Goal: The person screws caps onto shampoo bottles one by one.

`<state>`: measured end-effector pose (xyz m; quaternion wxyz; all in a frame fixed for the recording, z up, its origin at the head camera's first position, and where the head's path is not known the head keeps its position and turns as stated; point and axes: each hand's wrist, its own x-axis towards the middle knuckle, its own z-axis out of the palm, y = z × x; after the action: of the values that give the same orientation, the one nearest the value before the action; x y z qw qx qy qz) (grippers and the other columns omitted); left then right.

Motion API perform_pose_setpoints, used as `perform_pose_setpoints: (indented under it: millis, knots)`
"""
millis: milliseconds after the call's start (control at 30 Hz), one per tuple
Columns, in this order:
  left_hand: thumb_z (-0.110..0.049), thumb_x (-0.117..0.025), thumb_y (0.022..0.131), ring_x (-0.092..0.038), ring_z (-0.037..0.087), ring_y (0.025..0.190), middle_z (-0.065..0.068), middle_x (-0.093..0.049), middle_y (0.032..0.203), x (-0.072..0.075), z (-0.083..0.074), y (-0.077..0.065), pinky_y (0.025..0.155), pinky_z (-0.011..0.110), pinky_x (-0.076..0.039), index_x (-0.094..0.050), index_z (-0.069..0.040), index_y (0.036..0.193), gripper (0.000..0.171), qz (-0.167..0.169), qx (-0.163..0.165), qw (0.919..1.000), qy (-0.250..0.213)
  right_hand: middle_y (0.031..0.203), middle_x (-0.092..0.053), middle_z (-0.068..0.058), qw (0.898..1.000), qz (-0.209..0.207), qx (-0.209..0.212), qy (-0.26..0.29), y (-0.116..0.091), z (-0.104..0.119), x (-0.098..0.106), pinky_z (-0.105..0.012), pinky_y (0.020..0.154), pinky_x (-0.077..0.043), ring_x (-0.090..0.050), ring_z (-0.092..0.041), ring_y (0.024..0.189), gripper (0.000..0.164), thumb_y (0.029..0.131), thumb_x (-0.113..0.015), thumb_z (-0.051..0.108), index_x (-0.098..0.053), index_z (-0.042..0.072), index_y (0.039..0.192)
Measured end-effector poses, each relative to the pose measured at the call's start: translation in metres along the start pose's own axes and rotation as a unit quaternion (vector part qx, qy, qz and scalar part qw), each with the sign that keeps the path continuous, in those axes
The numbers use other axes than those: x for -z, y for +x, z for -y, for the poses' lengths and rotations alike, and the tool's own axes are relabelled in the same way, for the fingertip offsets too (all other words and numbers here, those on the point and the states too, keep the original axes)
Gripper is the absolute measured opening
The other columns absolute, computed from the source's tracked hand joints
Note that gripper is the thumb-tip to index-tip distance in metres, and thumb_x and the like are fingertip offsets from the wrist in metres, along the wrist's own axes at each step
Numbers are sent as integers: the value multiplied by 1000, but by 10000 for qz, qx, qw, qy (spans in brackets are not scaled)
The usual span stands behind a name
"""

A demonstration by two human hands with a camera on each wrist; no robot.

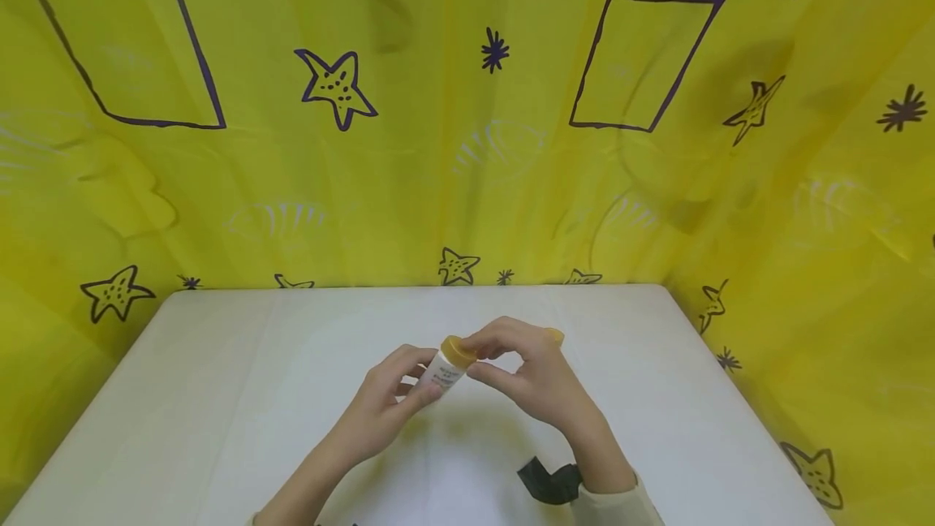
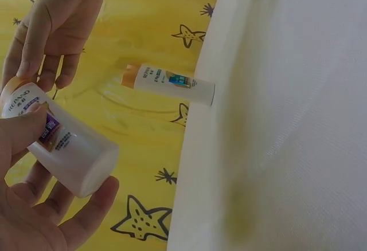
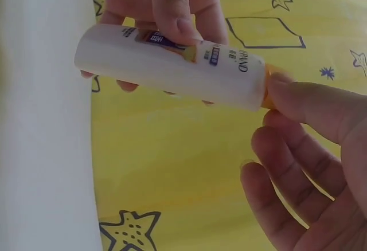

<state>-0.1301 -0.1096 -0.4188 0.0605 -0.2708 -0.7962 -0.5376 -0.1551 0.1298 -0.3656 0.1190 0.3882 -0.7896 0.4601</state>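
Note:
A white shampoo-style bottle with an orange cap is gripped by my left hand, thumb across its printed label and fingers around the far side. It is held tilted above the table, its capped end pointing up in the head view. My right hand pinches the cap between thumb and index finger; the other fingers are bent and off the bottle. Behind the right hand, a second white bottle with an orange cap stands upright on the table, mostly hidden in the head view.
The white table reaches back to a yellow curtain printed with starfish and rectangles, which also hangs along both sides. A dark strap sticks out beside the right wrist, near the sleeve.

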Motion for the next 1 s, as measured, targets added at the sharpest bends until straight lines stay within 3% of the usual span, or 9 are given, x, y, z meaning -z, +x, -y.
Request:
perform_pose_setpoints:
  millis: [133, 200, 300, 433, 533, 633, 800, 900, 1000]
  knots:
    - [-20, -63, 98, -64, 24, 101, 1, -63, 115, 1, -2, 1, 82, 31, -59, -60, -19, 130, 32, 241, 93, 9991, -322, 106, -72, 4, 9999, 36, 149, 18, 0, -2, 2, -28, 80, -57, -66, -10, 89, 31, 85, -79, 19, -72, 16, 115]
    - [-18, -62, 99, -64, 24, 100, 4, -63, 115, 1, -3, 0, 81, 32, -59, -60, -17, 131, 32, 516, 221, 9965, -617, 106, -71, 5, 9997, 82, 219, 31, 0, -4, 3, -28, 79, -57, -64, -11, 89, 35, 82, -81, 18, -72, 16, 116]
    - [-17, -60, 100, -63, 19, 97, 8, -63, 115, 2, -2, 0, 78, 33, -60, -60, -14, 132, 32, 1042, 408, 9882, -1046, 118, -68, 1, 9988, 332, 306, 171, 0, -6, 4, -31, 86, -55, -63, -15, 105, 39, 81, -81, 14, -72, 15, 118]
    - [-16, -60, 100, -62, 14, 92, 7, -65, 114, 5, 0, -1, 75, 31, -58, -62, -14, 132, 32, 1581, 289, 9781, -1324, 129, -66, -8, 9926, 757, 589, 739, 0, -10, 3, -36, 98, -53, -61, -23, 121, 38, 82, -78, 10, -71, 10, 120]
    - [-13, -59, 100, -61, 13, 89, 7, -65, 112, 6, 0, -2, 72, 31, -58, -63, -13, 130, 30, 1671, 55, 9753, -1440, 118, -71, -9, 9868, 813, 901, 1077, 0, -12, 1, -35, 94, -55, -65, -22, 113, 34, 81, -79, 10, -73, 8, 114]
    - [-13, -61, 99, -60, 15, 88, 6, -65, 110, 3, -2, -2, 71, 32, -59, -64, -13, 127, 28, 1407, -108, 9819, -1264, 108, -72, -6, 9862, 640, 1091, 1072, 1, -11, -1, -33, 85, -57, -66, -18, 103, 33, 78, -82, 10, -72, 11, 110]
    - [-17, -64, 98, -61, 12, 89, -2, -63, 110, -6, -3, -3, 72, 28, -59, -62, -17, 125, 26, 519, -651, 9965, -122, 102, -70, -1, 9932, 181, 876, 748, 2, -11, -4, -28, 76, -56, -63, -13, 91, 35, 74, -85, 5, -70, 14, 104]
    - [-18, -66, 96, -60, 8, 89, -4, -61, 110, -10, -4, -4, 73, 24, -57, -61, -17, 123, 27, -14, -1172, 9907, 687, 98, -69, 2, 9962, -69, 680, 548, 1, -9, -6, -28, 74, -55, -61, -11, 86, 33, 73, -86, 9, -71, 17, 101]
    - [-21, -68, 96, -59, 6, 88, -5, -60, 111, -12, -4, -4, 74, 20, -54, -61, -14, 123, 28, -490, -1584, 9746, 1507, 92, -68, 4, 9974, -310, 557, 339, 1, -6, -9, -27, 73, -54, -61, -9, 83, 31, 73, -87, 14, -71, 18, 99]
